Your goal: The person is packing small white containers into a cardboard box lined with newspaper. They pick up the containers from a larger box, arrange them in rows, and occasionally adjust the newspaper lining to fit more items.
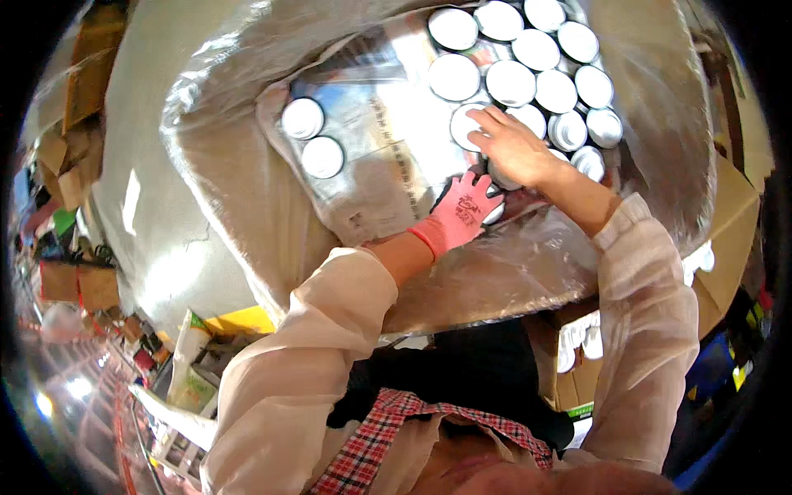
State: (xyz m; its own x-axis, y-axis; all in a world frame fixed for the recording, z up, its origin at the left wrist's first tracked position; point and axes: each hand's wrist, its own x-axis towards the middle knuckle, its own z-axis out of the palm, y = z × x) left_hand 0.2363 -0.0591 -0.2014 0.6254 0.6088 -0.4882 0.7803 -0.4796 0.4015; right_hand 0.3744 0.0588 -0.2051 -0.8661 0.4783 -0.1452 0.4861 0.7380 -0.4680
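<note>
My left hand (461,213), in a pink knit glove with dark coating on the palm side, curls over a white round-topped container (494,213) near the front of a plastic-lined box. Just beyond it, my bare right hand (516,148) reaches in from the right. Its fingertips lie on the white top of another round container (463,130), and its palm hides part of a further one. Whether the right hand grips anything cannot be told. More white-topped containers (512,83) stand close together at the back right. Two similar ones (312,139) sit apart at the left.
Clear plastic film (247,80) drapes over the box walls. Printed, shiny sheeting (383,124) covers its floor. At the right, a cardboard carton (724,247) stands beside my arm. Below, an open carton (578,365) holds white pieces. A grey surface (148,204) extends left.
</note>
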